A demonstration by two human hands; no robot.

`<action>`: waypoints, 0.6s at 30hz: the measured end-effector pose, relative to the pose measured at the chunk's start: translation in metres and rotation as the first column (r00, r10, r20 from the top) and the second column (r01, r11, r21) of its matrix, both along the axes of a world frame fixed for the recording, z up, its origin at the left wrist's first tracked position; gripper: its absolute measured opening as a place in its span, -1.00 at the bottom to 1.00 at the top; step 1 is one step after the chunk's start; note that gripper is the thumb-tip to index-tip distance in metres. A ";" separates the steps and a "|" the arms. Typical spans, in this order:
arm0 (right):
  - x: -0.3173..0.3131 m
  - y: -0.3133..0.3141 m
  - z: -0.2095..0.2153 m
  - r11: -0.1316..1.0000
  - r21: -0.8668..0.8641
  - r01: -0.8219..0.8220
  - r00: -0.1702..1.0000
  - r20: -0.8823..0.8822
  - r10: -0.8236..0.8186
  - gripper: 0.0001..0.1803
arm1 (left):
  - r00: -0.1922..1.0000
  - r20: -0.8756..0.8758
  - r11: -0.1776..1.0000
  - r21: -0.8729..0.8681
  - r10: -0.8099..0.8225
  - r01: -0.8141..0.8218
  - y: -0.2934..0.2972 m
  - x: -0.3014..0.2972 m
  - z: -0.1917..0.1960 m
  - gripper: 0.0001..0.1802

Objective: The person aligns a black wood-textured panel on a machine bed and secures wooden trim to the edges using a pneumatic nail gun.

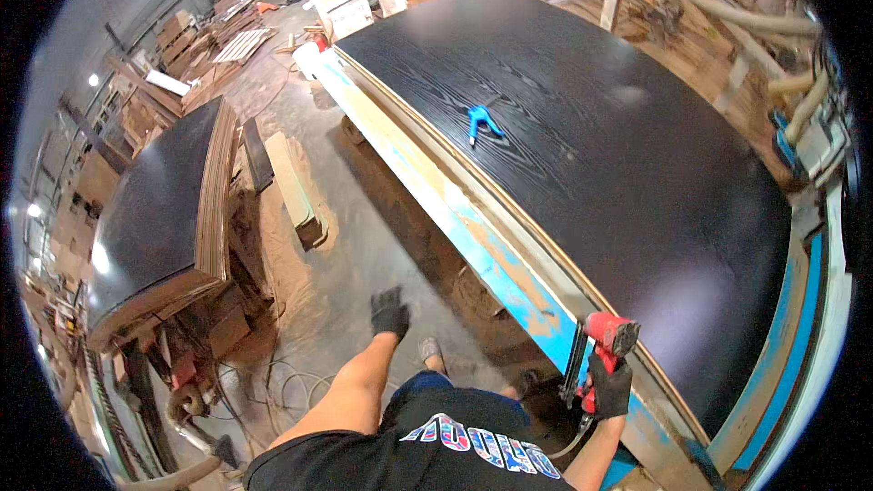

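My right hand (609,388), in a dark glove, is wrapped round the grip of a red nail gun (607,332) with a black magazine. The nail gun is at the near edge of a large black wood-grained panel (564,109), and a hose runs down from its handle. My left hand (390,313), also gloved, hangs over the floor with its fingers stretched out and nothing in it. On the panel lies a blue air blow gun (482,123), away from both hands.
A blue-and-white machine rail (496,268) runs along the panel's left side. To the left stands a stack of black panels (164,209), with a bundle of wood strips (293,180) on the dusty floor. Hoses (300,382) lie near my feet.
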State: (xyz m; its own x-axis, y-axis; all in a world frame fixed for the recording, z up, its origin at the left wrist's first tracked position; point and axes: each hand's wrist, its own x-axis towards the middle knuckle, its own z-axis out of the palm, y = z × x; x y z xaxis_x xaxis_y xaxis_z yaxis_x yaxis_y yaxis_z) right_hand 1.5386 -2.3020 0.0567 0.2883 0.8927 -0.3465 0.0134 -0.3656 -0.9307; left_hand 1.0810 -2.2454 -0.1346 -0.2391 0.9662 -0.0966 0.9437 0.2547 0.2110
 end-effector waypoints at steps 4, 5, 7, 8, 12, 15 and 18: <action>-0.072 0.030 0.018 0.997 -0.018 -0.078 0.992 0.098 0.079 -0.78 | 0.878 -0.134 0.738 -0.491 0.460 -0.462 -0.073 -0.102 -0.051 -0.34; -0.090 0.039 0.025 0.993 -0.079 -0.086 0.978 0.183 0.099 -0.76 | 0.805 -0.160 0.633 -0.539 0.571 -0.556 -0.079 -0.106 -0.044 -0.38; -0.114 0.061 0.008 0.971 0.064 -0.229 0.936 0.290 0.202 -0.72 | 0.714 -0.136 0.545 -0.552 0.687 -0.631 -0.115 -0.144 -0.083 -0.40; -0.132 0.074 0.014 0.968 0.019 -0.250 0.928 0.292 0.233 -0.71 | 0.703 -0.121 0.538 -0.558 0.700 -0.632 -0.123 -0.152 -0.098 -0.40; -0.206 0.131 0.032 0.877 0.015 -0.480 0.816 0.375 0.440 -0.70 | 0.574 -0.098 0.332 -0.732 0.813 -0.595 -0.140 -0.179 -0.135 -0.40; -0.254 0.177 0.016 0.819 0.061 -0.570 0.782 0.347 0.518 -0.72 | 0.604 -0.007 0.407 -0.734 0.797 -0.545 -0.127 -0.180 -0.127 -0.38; -0.303 0.213 0.023 0.744 0.075 -0.664 0.712 0.368 0.598 -0.73 | 0.571 0.071 0.462 -0.672 0.818 -0.579 -0.107 -0.190 -0.104 -0.41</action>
